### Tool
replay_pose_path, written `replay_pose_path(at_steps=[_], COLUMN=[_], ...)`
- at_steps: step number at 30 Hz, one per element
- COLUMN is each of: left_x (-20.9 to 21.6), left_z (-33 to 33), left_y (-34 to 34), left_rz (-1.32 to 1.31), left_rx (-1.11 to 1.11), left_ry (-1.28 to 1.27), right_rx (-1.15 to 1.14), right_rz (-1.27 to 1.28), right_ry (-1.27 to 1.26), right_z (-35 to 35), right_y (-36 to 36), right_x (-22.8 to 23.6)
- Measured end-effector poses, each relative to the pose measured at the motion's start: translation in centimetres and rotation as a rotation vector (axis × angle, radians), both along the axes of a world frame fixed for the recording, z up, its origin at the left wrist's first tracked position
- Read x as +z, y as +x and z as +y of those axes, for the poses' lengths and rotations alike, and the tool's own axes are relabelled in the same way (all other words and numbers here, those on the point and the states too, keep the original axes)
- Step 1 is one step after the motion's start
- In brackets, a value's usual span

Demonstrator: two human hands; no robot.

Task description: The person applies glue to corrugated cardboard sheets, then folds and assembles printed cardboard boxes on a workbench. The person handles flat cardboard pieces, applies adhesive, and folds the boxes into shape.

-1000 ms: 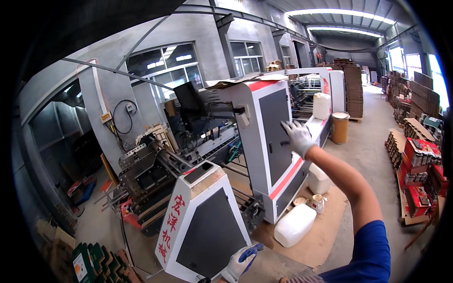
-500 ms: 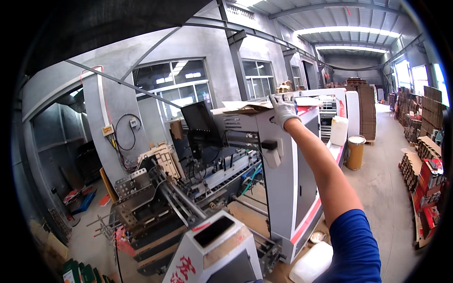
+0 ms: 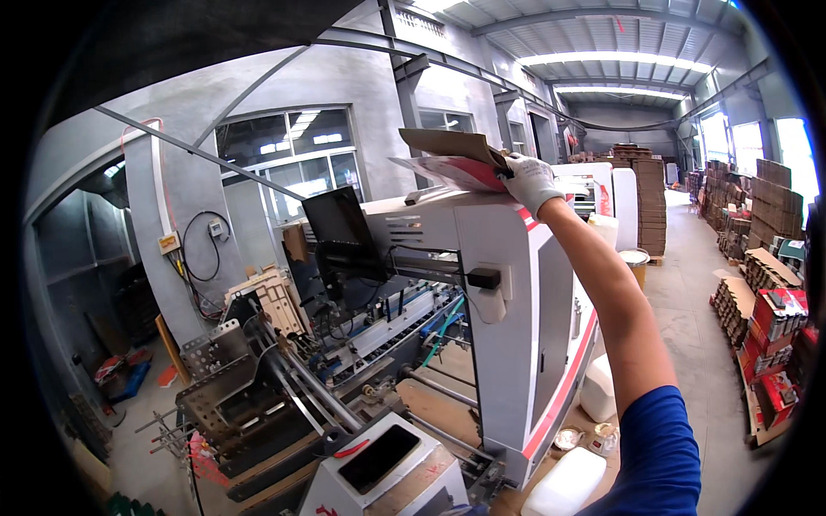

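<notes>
My right hand [image 3: 530, 182], in a pale work glove, reaches up over the top of a large white and grey machine [image 3: 497, 232]. Its fingers are closed on the edge of a few cardboard sheets. The upper one is a brown cardboard sheet [image 3: 452, 146]; below it lies a printed sheet [image 3: 456, 171] in white and red. The sheets are tilted, with their left ends lifted off the machine's top. My thumb is partly hidden by the sheets. My left hand is out of view.
A black monitor [image 3: 346, 232] on an arm hangs left of the machine's housing. Metal rollers and rails [image 3: 318, 387] run below it. White plastic jugs [image 3: 564, 483] stand at the machine's base. Stacked cardboard [image 3: 766, 206] and red boxes [image 3: 777, 318] line the right side.
My right hand has closed on the cardboard sheets and lifted them off the machine's top, where they lay flat. The view has turned slightly to the right.
</notes>
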State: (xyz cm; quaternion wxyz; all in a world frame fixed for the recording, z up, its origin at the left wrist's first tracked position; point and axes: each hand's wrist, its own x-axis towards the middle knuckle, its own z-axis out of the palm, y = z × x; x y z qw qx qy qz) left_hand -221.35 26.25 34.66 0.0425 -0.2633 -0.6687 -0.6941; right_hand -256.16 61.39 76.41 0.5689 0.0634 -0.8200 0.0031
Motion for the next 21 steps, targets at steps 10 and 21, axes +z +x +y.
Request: replay_pose_path(at_steps=[10, 21], left_x=[7.3, 23.4], left_z=[8.7, 11.8], left_y=[-9.9, -22.6], left_rz=[-0.027, -0.159], left_rx=[-0.001, -0.385], left_ry=[0.35, 0.821], right_rx=[0.007, 0.132], right_rz=[0.237, 0.242], right_ry=[0.524, 0.578], right_z=[0.5, 2.3], right_y=[6.9, 11.3], right_x=[-8.2, -18.9])
